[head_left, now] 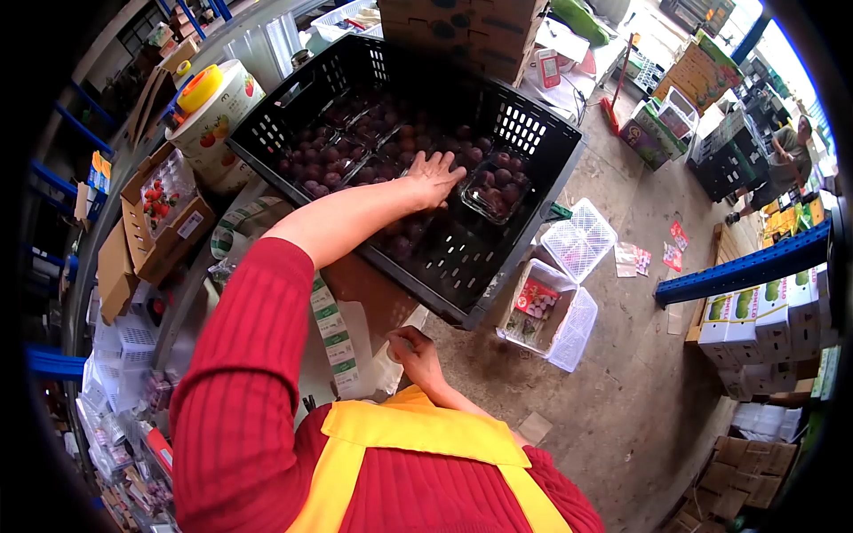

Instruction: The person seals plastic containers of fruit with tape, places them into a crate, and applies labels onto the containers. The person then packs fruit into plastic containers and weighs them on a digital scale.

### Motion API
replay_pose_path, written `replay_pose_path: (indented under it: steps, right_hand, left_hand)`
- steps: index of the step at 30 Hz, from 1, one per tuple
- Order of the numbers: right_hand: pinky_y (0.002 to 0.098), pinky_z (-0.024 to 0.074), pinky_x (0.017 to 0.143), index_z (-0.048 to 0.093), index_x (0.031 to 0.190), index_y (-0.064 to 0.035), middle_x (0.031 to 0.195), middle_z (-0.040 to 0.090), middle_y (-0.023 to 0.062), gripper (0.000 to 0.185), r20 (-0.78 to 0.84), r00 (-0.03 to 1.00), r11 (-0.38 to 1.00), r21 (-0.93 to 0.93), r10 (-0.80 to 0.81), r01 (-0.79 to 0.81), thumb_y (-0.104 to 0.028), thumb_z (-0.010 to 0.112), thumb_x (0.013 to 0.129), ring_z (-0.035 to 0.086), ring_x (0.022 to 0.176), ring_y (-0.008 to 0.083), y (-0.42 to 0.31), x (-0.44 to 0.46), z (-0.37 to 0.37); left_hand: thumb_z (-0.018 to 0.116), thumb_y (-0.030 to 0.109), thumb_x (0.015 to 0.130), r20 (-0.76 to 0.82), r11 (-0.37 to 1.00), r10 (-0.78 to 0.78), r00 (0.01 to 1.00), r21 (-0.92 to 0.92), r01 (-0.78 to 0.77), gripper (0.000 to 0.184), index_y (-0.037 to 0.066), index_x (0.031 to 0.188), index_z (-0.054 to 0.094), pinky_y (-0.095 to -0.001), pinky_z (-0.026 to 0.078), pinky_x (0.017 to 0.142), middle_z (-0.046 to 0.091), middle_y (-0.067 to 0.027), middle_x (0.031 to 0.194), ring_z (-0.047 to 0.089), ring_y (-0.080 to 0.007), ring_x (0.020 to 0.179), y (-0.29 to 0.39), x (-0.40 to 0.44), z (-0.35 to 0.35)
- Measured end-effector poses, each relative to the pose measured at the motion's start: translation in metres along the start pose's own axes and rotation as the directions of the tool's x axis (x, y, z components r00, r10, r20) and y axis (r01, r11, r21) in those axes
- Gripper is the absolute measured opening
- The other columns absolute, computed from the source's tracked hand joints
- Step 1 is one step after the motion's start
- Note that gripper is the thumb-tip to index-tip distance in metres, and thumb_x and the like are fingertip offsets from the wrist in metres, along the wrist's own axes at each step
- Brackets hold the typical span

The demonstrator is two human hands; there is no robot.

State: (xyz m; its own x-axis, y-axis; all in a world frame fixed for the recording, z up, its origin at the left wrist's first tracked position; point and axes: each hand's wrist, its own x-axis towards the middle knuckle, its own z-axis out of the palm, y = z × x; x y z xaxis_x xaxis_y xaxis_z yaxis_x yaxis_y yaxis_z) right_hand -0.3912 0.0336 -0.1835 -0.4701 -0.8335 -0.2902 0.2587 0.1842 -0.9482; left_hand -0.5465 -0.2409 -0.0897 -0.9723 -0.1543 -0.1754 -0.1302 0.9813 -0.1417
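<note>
A large black crate (524,235) holds clear packs of dark purple fruit. My left hand (434,180) reaches into it with the fingers spread over the packs, near the middle. Just right of that hand is a clear pack of fruit (496,189); more packs of fruit (329,158) lie to its left. Whether the fingers touch a pack cannot be made out. Below the crate's near edge, my right hand (416,355) is curled close to my body, beside a strip of green and white labels (335,342); anything inside its fingers is hidden.
Stacked cardboard boxes (462,35) stand behind the crate. At left are a large roll (213,120) with yellow tape and a carton of strawberries (164,200). White plastic baskets (579,238) sit lower right. A blue beam (746,266) and another person (786,155) are far right.
</note>
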Motion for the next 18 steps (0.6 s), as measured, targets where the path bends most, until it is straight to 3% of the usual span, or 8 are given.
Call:
replay_pose_path:
  steps: [2, 5, 7, 9, 12, 14, 16, 18]
  right_hand:
    - [0.0261, 0.0474, 0.066, 0.067, 0.099, -0.0011, 0.078, 0.065, 0.0037, 0.021, -0.021, 0.999, 0.999, -0.031, -0.027, 0.027, -0.020, 0.063, 0.092, 0.057, 0.072, 0.0090, 0.003, 0.001, 0.000]
    - [0.0229, 0.0445, 0.065, 0.066, 0.098, -0.0004, 0.078, 0.062, 0.0009, 0.017, -0.042, 0.997, 0.997, -0.021, -0.070, 0.069, -0.015, 0.062, 0.092, 0.054, 0.071, 0.0066, 0.003, 0.001, 0.009]
    - [0.0211, 0.0428, 0.064, 0.066, 0.096, -0.0007, 0.078, 0.061, -0.0009, 0.014, -0.015, 0.998, 0.998, 0.035, -0.059, 0.060, -0.012, 0.061, 0.092, 0.053, 0.070, 0.0051, 0.000, 0.002, 0.017]
    - [0.0208, 0.0424, 0.063, 0.066, 0.095, -0.0017, 0.079, 0.062, -0.0016, 0.012, 0.056, 0.998, 0.993, 0.122, -0.011, 0.005, -0.012, 0.061, 0.092, 0.052, 0.070, 0.0045, -0.005, 0.005, 0.027]
    - [0.0199, 0.0402, 0.061, 0.066, 0.095, -0.0034, 0.082, 0.065, -0.0016, 0.012, 0.125, 0.992, 0.991, 0.136, -0.008, -0.009, -0.015, 0.063, 0.093, 0.050, 0.068, 0.0034, -0.040, 0.000, 0.058]
    - [0.0203, 0.0393, 0.061, 0.064, 0.097, -0.0027, 0.081, 0.063, -0.0006, 0.014, 0.215, 0.976, 0.998, 0.060, 0.013, -0.026, -0.016, 0.063, 0.094, 0.050, 0.069, 0.0046, -0.043, -0.001, 0.086]
    - [0.0209, 0.0376, 0.059, 0.064, 0.096, -0.0030, 0.082, 0.063, -0.0006, 0.016, 0.295, 0.955, 0.996, 0.067, 0.034, -0.056, -0.019, 0.064, 0.096, 0.048, 0.066, 0.0045, -0.029, -0.005, 0.115]
    - [0.0198, 0.0368, 0.056, 0.065, 0.094, -0.0051, 0.082, 0.067, 0.0034, 0.015, 0.379, 0.923, 0.993, 0.069, 0.067, -0.100, -0.020, 0.065, 0.094, 0.049, 0.063, 0.0041, -0.012, -0.012, 0.136]
  left_hand:
    - [0.077, 0.037, 0.080, 0.106, 0.969, -0.207, 0.972, -0.116, 0.219, 0.065, 0.016, 0.134, 0.048, -0.0492, 0.042, 0.099, 0.042, -0.0184, 0.132, 0.045, -0.0367, 0.123, 0.006, 0.002, 0.000]
    - [0.076, 0.037, 0.084, 0.056, 0.896, -0.003, 0.998, -0.442, 0.027, 0.063, 0.012, 0.135, 0.048, -0.0435, 0.046, 0.098, 0.039, -0.0184, 0.137, 0.054, -0.0325, 0.118, -0.027, -0.006, -0.022]
    - [0.072, 0.031, 0.089, -0.287, 0.637, -0.101, 0.952, -0.754, -0.160, 0.052, 0.009, 0.132, 0.051, -0.0340, 0.051, 0.091, 0.046, -0.0144, 0.133, 0.061, -0.0224, 0.104, -0.055, -0.048, -0.073]
    - [0.065, 0.022, 0.095, -0.589, 0.584, -0.311, 0.746, -0.738, -0.339, 0.037, 0.006, 0.127, 0.054, -0.0274, 0.052, 0.086, 0.055, -0.0081, 0.120, 0.061, -0.0134, 0.095, -0.088, -0.123, -0.108]
    - [0.060, 0.020, 0.099, -0.605, 0.497, -0.692, 0.395, -0.795, -0.347, 0.023, 0.004, 0.116, 0.059, -0.0247, 0.051, 0.078, 0.062, -0.0026, 0.099, 0.059, -0.0087, 0.084, -0.134, -0.254, -0.059]
    - [0.063, 0.016, 0.096, -0.477, 0.511, -0.831, 0.286, -0.858, 0.056, 0.015, 0.005, 0.106, 0.061, -0.0260, 0.051, 0.072, 0.063, -0.0003, 0.089, 0.058, -0.0080, 0.075, -0.135, -0.357, 0.013]
    - [0.068, 0.009, 0.088, -0.387, 0.489, -0.860, 0.332, -0.812, 0.318, 0.021, 0.003, 0.106, 0.060, -0.0282, 0.051, 0.069, 0.060, -0.0076, 0.094, 0.062, -0.0145, 0.074, -0.112, -0.462, 0.087]
    - [0.071, 0.018, 0.084, -0.263, 0.398, -0.917, 0.301, -0.665, 0.632, 0.041, 0.010, 0.119, 0.052, -0.0423, 0.050, 0.089, 0.049, -0.0130, 0.118, 0.058, -0.0324, 0.109, -0.086, -0.563, 0.134]
